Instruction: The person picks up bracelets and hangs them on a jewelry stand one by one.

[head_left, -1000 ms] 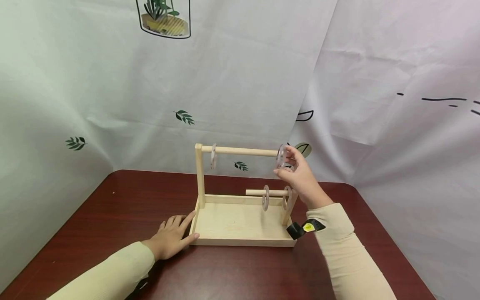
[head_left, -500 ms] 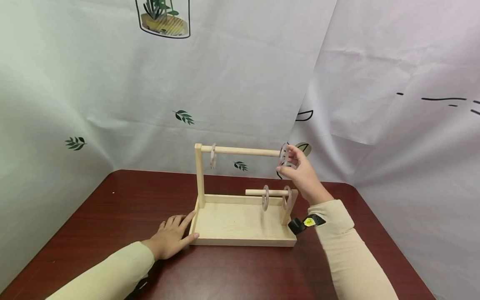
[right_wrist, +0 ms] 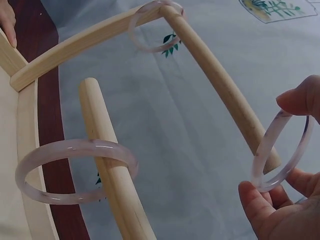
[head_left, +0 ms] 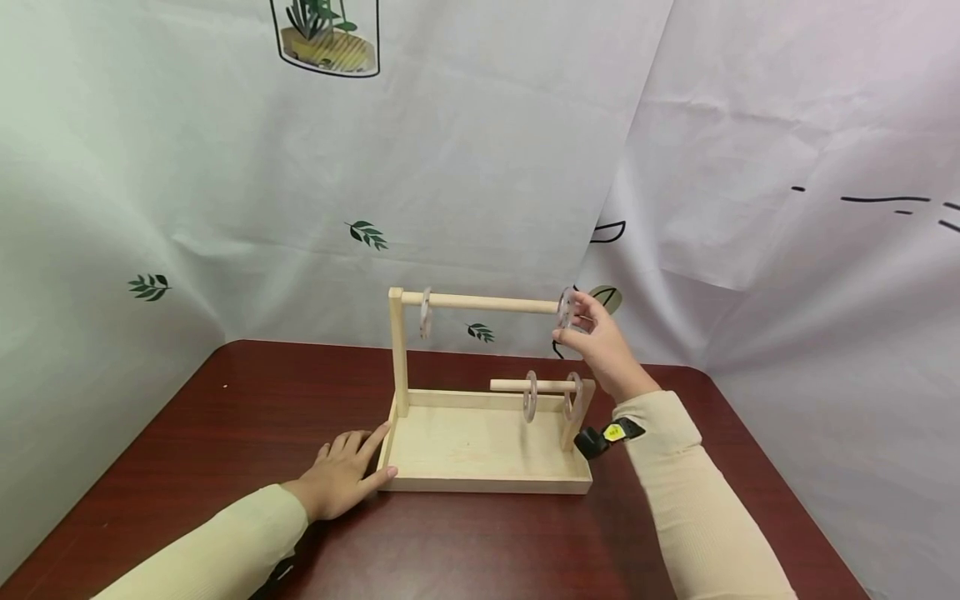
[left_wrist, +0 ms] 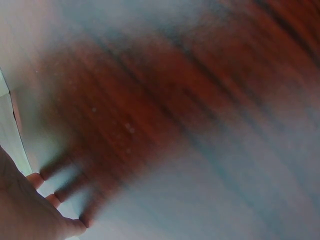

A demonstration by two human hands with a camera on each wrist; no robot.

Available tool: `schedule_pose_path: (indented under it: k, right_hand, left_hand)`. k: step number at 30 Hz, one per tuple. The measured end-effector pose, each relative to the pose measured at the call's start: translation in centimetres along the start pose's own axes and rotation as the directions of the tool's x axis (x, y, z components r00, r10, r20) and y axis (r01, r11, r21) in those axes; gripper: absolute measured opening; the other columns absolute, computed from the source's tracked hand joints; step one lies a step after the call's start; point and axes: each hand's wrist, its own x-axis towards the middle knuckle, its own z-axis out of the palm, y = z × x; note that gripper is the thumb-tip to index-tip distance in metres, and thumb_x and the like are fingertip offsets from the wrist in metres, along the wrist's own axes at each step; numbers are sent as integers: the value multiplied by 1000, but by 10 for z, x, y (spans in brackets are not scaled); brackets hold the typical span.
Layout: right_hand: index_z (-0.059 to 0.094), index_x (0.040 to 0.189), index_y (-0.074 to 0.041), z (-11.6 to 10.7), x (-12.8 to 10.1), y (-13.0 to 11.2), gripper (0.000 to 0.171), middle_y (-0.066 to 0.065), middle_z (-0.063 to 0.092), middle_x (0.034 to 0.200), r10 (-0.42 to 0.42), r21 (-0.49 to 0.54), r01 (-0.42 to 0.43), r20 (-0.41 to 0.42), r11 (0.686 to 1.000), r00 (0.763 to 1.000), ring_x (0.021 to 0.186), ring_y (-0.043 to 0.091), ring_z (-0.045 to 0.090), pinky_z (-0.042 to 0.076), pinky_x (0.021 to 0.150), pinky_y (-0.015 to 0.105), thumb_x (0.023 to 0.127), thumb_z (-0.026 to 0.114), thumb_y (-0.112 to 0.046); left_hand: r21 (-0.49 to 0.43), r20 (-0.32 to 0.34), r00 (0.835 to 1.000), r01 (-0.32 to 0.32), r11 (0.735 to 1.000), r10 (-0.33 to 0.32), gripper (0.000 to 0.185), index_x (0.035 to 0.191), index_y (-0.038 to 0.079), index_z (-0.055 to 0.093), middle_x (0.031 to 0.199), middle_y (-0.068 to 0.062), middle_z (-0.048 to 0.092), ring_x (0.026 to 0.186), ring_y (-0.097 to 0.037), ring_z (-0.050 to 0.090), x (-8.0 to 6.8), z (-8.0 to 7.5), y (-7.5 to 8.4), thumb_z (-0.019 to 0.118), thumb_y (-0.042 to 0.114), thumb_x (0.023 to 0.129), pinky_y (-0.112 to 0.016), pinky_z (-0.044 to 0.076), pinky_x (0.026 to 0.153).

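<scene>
My right hand [head_left: 603, 346] pinches a pale translucent bangle [right_wrist: 265, 145] between thumb and fingers at the free right end of the upper rod [head_left: 487, 303]. The rod's tip shows within the ring in the right wrist view; whether the bangle is round it I cannot tell. Another bangle [head_left: 426, 313] hangs near the rod's left post. Two more, a left bangle [head_left: 530, 397] and a right bangle [head_left: 570, 408], hang on the shorter lower rod [head_left: 510, 385]. My left hand [head_left: 341, 475] lies with fingers spread, touching the left edge of the wooden tray base [head_left: 487, 485].
The wooden stand's tall post [head_left: 399, 358] rises at the tray's left, a short post [head_left: 573, 433] at its right. Beneath is a dark red table [head_left: 480, 542]. A white printed cloth [head_left: 480, 150] hangs behind. The left wrist view is mostly blurred.
My right hand has moved slightly right with the bangle, towards the rod's end, and then hardly moved. The left hand and the stand stay in place.
</scene>
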Motion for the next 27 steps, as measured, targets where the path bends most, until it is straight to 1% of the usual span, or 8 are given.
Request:
schedule_pose_path:
  k: [3,6,9,12,16,20,23,27]
  right_hand:
    - [20,153,-5,1,4,1,79,21,26,143,4,22,-5,12,1000,1000,137,30,30,29,110,44,87,62,-5]
    - [19,153,-5,2,7,3,78,18,28,140,13,53,-14,28,999,1000,130,26,34,33,106,40,88,61,-5]
    - [18,153,-5,3,10,4,77,18,28,142,19,66,-22,47,998,999,126,25,35,33,105,38,89,59,-5]
    - [17,154,-5,4,12,4,77,19,27,146,27,79,-31,57,996,998,130,28,35,31,109,41,89,59,-6]
    - [15,154,-3,7,15,5,76,21,24,149,36,152,-47,74,987,997,134,30,32,26,113,42,89,55,-1]
    - [13,154,-2,8,17,6,75,21,23,149,47,225,-65,86,972,995,138,30,28,23,114,41,90,52,3]
    - [12,154,-2,9,18,8,76,17,28,143,51,280,-76,93,957,994,136,27,30,23,114,40,89,51,6]
    - [11,154,-3,10,20,11,78,7,33,130,42,355,-80,113,931,993,126,19,34,27,112,36,87,49,8]
  left_hand:
    - [-4,-1,1000,-7,1000,7,77,154,18,22,133,-22,42,127,-48,36,-1,-1,0,35,66,95,-73,25,96]
    - [-6,-5,1000,-21,1000,21,76,154,18,21,132,-24,42,126,-49,36,-2,-3,1,35,65,96,-74,25,94]
    - [-2,-5,1000,-25,1000,25,76,154,17,21,133,-24,41,127,-49,36,-3,-4,2,35,64,96,-73,25,95]
    - [-10,9,1000,-16,1000,16,76,154,16,22,134,-24,41,127,-49,35,-3,-7,4,38,62,96,-73,25,95]
    - [-21,19,1000,-2,1000,3,76,154,14,24,136,-24,40,129,-49,34,-3,-9,7,40,60,96,-73,23,97]
    - [-8,14,1000,3,1000,-2,75,154,14,24,137,-23,40,130,-48,33,-2,-5,5,39,61,96,-73,23,98]
    - [-3,7,1000,0,1000,0,75,154,15,23,137,-23,40,130,-48,34,-3,-4,4,38,61,97,-72,24,98]
    - [-12,-10,1000,-21,1000,20,73,153,15,25,135,-23,41,128,-48,35,-3,-4,4,41,59,97,-74,25,95]
